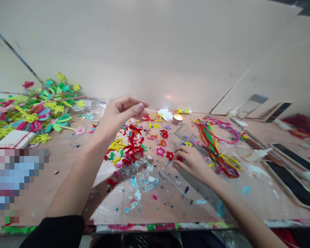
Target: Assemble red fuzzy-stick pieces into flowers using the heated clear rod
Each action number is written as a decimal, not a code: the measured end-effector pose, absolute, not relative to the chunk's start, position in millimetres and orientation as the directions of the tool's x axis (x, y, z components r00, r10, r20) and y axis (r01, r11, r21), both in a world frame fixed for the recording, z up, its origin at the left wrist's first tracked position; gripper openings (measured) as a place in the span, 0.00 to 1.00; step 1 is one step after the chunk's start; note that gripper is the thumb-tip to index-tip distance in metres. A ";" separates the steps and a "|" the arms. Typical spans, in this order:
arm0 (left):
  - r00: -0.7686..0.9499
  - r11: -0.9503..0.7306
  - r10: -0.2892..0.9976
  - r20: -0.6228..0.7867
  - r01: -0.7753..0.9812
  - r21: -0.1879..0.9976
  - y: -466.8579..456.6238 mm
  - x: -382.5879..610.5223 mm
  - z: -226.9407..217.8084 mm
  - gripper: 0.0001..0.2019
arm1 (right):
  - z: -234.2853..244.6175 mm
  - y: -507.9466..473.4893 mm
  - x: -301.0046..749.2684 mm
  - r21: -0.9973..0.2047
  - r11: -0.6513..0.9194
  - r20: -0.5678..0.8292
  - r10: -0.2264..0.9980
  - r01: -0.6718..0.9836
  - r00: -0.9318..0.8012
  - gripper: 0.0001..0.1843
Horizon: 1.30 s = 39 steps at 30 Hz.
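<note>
My left hand [125, 110] is raised over the back of the table, thumb and fingertips pressed together; whatever they pinch, if anything, cannot be made out. My right hand [192, 162] rests low over the tabletop, its fingers curled around a small red pipe-cleaner piece [180, 158]. Just left of that hand lie a red pipe-cleaner flower [169, 155] and a pink star-shaped one [160, 151]. Below my left hand is a spread of red pipe-cleaner pieces [133, 146], with yellow stars [116, 144] beside them.
A lit tealight candle [177, 119] stands at the back beside a yellow glue stick [184, 111]. Bundled pipe cleaners [209, 137] lie to the right, near a small glue bottle [257, 155] and phones [293, 181]. A heap of pipe-cleaner flowers [41, 110] fills the left.
</note>
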<state>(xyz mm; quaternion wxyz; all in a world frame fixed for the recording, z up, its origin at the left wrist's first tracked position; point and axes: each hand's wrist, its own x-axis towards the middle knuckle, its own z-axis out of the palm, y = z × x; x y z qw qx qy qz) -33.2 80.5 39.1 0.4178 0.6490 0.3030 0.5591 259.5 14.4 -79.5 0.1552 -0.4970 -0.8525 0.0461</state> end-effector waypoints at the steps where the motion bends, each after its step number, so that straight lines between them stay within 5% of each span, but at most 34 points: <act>1: 0.186 -0.488 0.852 0.489 -0.053 0.871 79.8 -34.3 40.0 0.04 | -74.4 18.4 253.1 -0.259 0.523 0.229 0.850 0.812 -0.475 0.08; 5: 0.180 -0.538 0.830 0.528 0.011 0.843 74.7 -37.6 45.1 0.05 | -55.6 35.9 226.3 -0.343 0.575 0.255 0.818 0.743 -0.516 0.11; 10: 0.178 -0.585 0.802 0.571 0.035 0.810 70.7 -41.8 50.1 0.06 | -54.1 64.0 194.5 -0.418 0.555 0.117 0.818 0.720 -0.563 0.08; 22: 0.062 -0.643 0.766 0.640 0.070 0.763 80.5 -51.9 51.5 0.05 | -90.3 100.4 145.3 -0.339 0.593 0.013 0.779 0.730 -0.627 0.01; 31: 0.020 -0.668 0.744 0.668 0.033 0.743 83.3 -55.1 50.6 0.06 | -76.9 107.5 162.2 -0.479 0.569 0.089 0.789 0.668 -0.608 0.04; 39: 0.035 -0.634 0.772 0.634 0.120 0.764 83.2 -52.9 50.4 0.05 | -29.8 107.9 189.3 -0.619 0.530 0.301 0.842 0.580 -0.448 0.08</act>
